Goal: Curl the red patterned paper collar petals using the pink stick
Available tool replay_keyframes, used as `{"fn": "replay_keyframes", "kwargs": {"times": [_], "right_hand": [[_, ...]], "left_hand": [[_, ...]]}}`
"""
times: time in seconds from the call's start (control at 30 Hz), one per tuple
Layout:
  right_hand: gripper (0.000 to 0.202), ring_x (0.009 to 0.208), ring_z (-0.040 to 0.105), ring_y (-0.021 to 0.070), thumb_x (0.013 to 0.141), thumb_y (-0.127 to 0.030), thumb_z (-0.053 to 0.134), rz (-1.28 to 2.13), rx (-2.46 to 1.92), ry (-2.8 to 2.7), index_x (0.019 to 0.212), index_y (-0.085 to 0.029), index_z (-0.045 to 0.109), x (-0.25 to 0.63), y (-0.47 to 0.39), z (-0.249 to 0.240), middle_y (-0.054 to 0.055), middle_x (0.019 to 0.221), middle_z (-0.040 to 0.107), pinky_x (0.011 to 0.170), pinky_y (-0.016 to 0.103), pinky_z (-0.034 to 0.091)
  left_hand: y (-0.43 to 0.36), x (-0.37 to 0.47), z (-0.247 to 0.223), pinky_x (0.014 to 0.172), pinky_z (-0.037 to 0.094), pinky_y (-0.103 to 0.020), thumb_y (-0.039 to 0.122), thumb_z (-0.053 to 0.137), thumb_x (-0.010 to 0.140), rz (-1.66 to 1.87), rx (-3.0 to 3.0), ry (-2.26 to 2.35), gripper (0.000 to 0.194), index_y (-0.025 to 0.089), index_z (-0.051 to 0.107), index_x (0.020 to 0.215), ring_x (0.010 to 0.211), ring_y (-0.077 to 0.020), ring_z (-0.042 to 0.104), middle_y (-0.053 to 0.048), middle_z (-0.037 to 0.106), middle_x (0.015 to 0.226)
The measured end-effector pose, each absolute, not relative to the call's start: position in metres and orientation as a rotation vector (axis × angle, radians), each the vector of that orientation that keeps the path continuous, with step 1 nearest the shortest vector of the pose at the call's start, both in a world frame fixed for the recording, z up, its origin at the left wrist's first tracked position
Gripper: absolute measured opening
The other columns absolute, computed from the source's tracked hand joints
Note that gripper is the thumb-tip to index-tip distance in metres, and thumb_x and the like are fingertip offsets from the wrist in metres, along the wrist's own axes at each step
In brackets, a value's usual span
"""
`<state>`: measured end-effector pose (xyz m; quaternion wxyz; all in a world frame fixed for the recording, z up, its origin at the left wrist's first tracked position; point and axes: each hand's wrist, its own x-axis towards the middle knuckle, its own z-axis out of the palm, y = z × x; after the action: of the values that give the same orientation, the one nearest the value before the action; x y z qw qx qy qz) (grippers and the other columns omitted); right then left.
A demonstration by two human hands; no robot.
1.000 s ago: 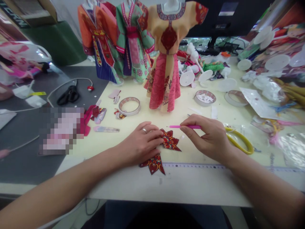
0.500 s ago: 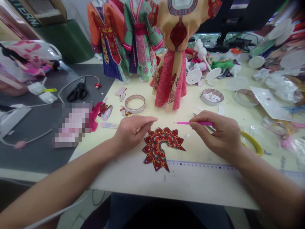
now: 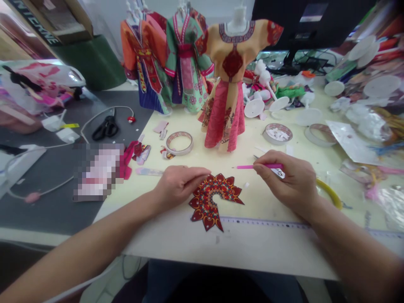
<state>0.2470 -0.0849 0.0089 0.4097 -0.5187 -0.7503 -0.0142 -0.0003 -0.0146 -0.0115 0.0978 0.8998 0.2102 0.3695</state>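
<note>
A dark red patterned collar piece [image 3: 205, 198] with pointed petals lies flat near the table's front. At its upper left edge is my left hand [image 3: 179, 184], thumb and forefinger closed; whether something small is between them is hidden. My right hand [image 3: 288, 181], right of the piece, pinches a pink pen-like tool [image 3: 244, 167] whose thin tip points left above the table. Metal handles of another tool show partly behind the right fingers. A clear ruler [image 3: 265, 223] lies below the collar piece and runs right under my right forearm.
Behind stand dressed doll forms, the nearest in a yellow and red dress [image 3: 225, 113]. Tape rolls [image 3: 179, 152], one holding white bits [image 3: 277, 143], fabric scraps [image 3: 139, 152] and black scissors [image 3: 105, 128] lie around. Doll parts and plastic bags crowd the right; a monitor [image 3: 303, 38] stands behind.
The view has tilted up slightly, showing more of the doll forms' tops. My left fingertips are closer to the collar piece's upper left edge. The right hand still holds the pink tool.
</note>
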Motion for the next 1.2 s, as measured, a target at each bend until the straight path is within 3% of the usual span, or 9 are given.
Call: {"fn": "replay_keyframes", "kwargs": {"times": [0.27, 0.43, 0.67, 0.87, 1.2], "right_hand": [[0.004, 0.058, 0.058, 0.01, 0.081, -0.019, 0.059, -0.04, -1.352, -1.806, 0.078, -0.021, 0.057, 0.255, -0.08, 0.013, -0.002, 0.067, 0.063, 0.054, 0.023, 0.044], [0.002, 0.059, 0.058, 0.0116, 0.08, -0.021, 0.059, -0.02, -1.445, -1.617, 0.078, -0.02, 0.059, 0.275, -0.075, 0.017, -0.001, 0.067, 0.063, 0.055, 0.025, 0.046], [0.006, 0.062, 0.06, 0.0144, 0.079, -0.024, 0.059, -0.042, -1.61, -1.468, 0.08, -0.02, 0.063, 0.303, -0.062, 0.018, 0.002, 0.073, 0.066, 0.054, 0.027, 0.046], [0.015, 0.07, 0.06, 0.0165, 0.082, -0.024, 0.053, -0.112, -1.773, -1.633, 0.09, -0.022, 0.066, 0.317, -0.029, 0.014, 0.003, 0.088, 0.068, 0.066, 0.031, 0.046], [0.02, 0.082, 0.06, 0.0232, 0.081, -0.022, 0.049, -0.232, -1.807, -1.741, 0.09, -0.018, 0.066, 0.329, 0.002, -0.019, 0.008, 0.084, 0.067, 0.084, 0.04, 0.041]], "left_hand": [[-0.01, 0.006, -0.025, 0.055, 0.048, -0.022, 0.019, 0.051, 0.088, 1.061, 2.824, 0.485, 0.015, 0.014, 0.063, 0.093, 0.057, -0.0108, 0.059, -0.001, 0.066, 0.063], [-0.014, 0.009, -0.027, 0.064, 0.052, -0.027, 0.015, 0.057, 0.082, 0.971, 2.843, 0.322, 0.015, 0.012, 0.061, 0.096, 0.069, -0.0139, 0.061, -0.005, 0.067, 0.075], [-0.014, 0.009, -0.031, 0.067, 0.053, -0.031, 0.011, 0.059, 0.079, 0.909, 2.837, 0.232, 0.019, 0.009, 0.06, 0.098, 0.069, -0.0146, 0.06, -0.007, 0.067, 0.076], [-0.011, 0.006, -0.034, 0.067, 0.053, -0.032, 0.008, 0.058, 0.078, 0.956, 2.804, 0.174, 0.024, 0.009, 0.058, 0.103, 0.07, -0.015, 0.059, -0.008, 0.066, 0.077], [-0.008, 0.001, -0.028, 0.069, 0.052, -0.03, 0.007, 0.057, 0.079, 1.05, 2.782, 0.192, 0.022, 0.011, 0.058, 0.1, 0.073, -0.0145, 0.06, -0.006, 0.067, 0.079]]}}
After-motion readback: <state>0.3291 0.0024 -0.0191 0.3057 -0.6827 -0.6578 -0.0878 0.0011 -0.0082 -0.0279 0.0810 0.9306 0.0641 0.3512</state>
